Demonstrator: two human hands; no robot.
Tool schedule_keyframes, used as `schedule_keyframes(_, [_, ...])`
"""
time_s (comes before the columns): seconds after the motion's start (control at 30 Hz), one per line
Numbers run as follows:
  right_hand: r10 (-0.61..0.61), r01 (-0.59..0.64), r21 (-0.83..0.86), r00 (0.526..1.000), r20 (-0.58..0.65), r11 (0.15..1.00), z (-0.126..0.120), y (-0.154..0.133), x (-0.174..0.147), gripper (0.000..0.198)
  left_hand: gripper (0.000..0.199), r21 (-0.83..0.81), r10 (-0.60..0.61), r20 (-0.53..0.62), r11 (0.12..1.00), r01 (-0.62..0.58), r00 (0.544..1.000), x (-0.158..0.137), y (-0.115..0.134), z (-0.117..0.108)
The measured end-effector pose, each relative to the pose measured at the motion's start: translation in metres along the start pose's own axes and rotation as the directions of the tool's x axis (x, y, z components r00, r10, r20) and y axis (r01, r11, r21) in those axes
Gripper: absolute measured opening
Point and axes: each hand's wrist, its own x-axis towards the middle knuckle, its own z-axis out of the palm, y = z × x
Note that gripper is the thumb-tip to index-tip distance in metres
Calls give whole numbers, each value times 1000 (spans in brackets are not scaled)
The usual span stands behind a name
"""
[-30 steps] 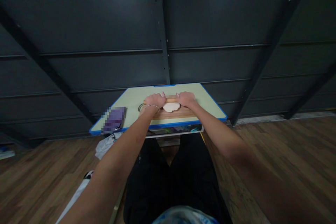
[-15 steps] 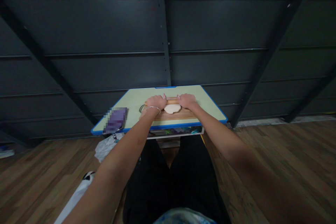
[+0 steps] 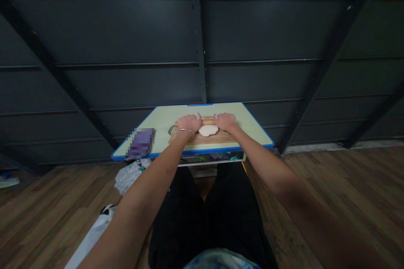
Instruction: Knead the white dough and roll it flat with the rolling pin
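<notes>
A wooden rolling pin (image 3: 208,122) lies crosswise over the far part of a wooden board (image 3: 217,138). My left hand (image 3: 188,122) is closed around its left end, and my right hand (image 3: 225,121) grips the right end. Between my hands, a flat, uneven piece of pale dough (image 3: 208,130) shows on the near side of the pin. Whether dough also lies under the pin is hidden. A thin bracelet sits on my left wrist.
The board rests on a small pale table (image 3: 252,130) with a blue edge. A blurred purple item (image 3: 141,143) lies at its left. Below hangs a whitish bag (image 3: 128,176), above a wooden floor (image 3: 331,185). A dark panelled wall (image 3: 142,29) rises behind.
The whole view has shifted very slightly. My hands keep their hold on the rolling pin, and the dough looks nearly the same.
</notes>
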Motion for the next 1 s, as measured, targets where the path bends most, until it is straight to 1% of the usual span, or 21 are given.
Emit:
schedule_keyframes(0.2, [5,-5,-8,999,-37,1000,-1,-2,-8,66,70,6,18,-12,1000,-18,1000,-5,0,-4])
schedule_keyframes(0.4, [6,-6,-7,999,-46,1000,1,-1,-8,67,69,13,30,10,999,-30,999,-9,3,-9])
schedule_keyframes(0.57, [-15,15,-14,999,-48,1000,3,1,-5,68,70,16,45,2,999,-45,999,-6,1,-5])
schedule_keyframes(0.67, [-7,6,-22,999,-38,1000,2,0,-5,66,70,8,56,-6,998,-56,998,-4,-1,-2])
schedule_keyframes(1.0, [15,-15,-10,1000,-12,1000,-1,-2,-7,68,69,-8,29,5,1000,-29,1000,-6,0,-3])
